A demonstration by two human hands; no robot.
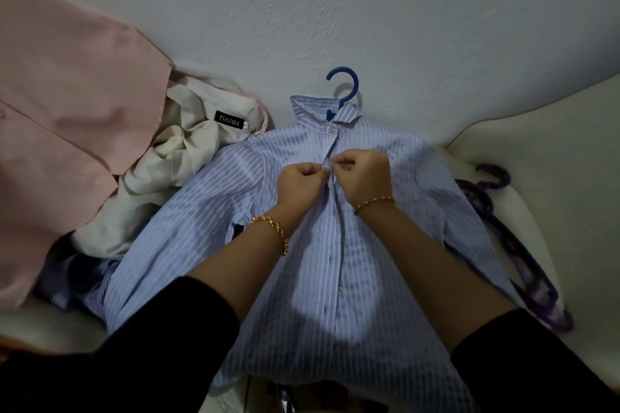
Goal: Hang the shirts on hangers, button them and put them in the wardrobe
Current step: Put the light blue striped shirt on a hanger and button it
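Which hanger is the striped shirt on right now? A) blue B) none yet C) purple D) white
A: the hook of the blue hanger sticks out above the collar of the striped shirt, while the purple hangers lie bare on its right side.

striped blue shirt (369, 278) | flat, top button closed | on blue hanger (344, 90)

Both hands, left hand (299, 180) and right hand (363, 174), pinching the placket of striped shirt (208, 228), blue hanger (343, 90) poking above collar, top button done.
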